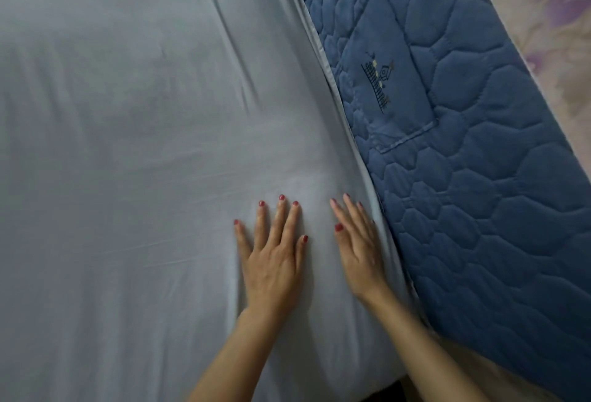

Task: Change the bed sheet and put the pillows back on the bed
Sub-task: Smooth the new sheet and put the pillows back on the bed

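A pale grey-blue bed sheet (134,132) covers the mattress and fills most of the view, with a few long creases near its middle. My left hand (275,254) lies flat on the sheet with the fingers spread. My right hand (358,251) lies beside it with straight fingers, its outer edge pressed against the sheet's hem where it meets the blue quilted panel (479,158). Neither hand holds anything. No pillows are in view.
The blue quilted panel runs diagonally along the bed's right side and has a stitched pocket with a small embroidered picture (379,84). Beyond it, at the top right, is a pale surface with purple flowers (559,17).
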